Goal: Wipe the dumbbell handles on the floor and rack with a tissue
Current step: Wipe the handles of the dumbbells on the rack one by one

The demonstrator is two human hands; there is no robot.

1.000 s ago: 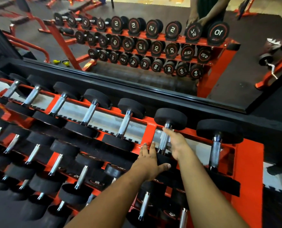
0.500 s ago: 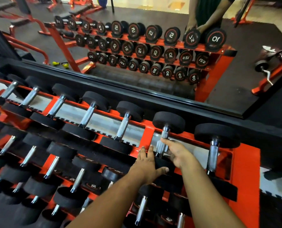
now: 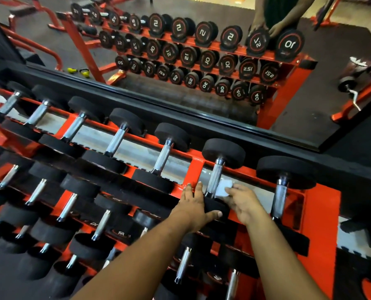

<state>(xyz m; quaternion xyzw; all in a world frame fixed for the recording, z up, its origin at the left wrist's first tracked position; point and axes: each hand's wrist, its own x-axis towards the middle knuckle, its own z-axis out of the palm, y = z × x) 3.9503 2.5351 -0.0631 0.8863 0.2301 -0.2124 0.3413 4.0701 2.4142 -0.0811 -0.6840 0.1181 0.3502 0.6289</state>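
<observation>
A red rack (image 3: 323,215) holds rows of black dumbbells with chrome handles. My right hand (image 3: 244,202) pinches a folded white tissue (image 3: 223,188) against the lower right side of one chrome handle (image 3: 215,178) on the top row, second from the right. My left hand (image 3: 194,205) lies flat on that dumbbell's near black head (image 3: 218,207), thumb hooked over its front. The dumbbell to the right has a bare chrome handle (image 3: 281,198).
A wall mirror (image 3: 310,118) behind the rack reflects the rack, the dark floor and a person standing at it. More dumbbells fill the lower rows at the left (image 3: 102,224). A curl bar on a red stand (image 3: 353,94) shows at the right in the reflection.
My right hand has slid down the handle toward me, and the white tissue now shows beside the chrome. My left hand stays on the near head. The view has shifted slightly.
</observation>
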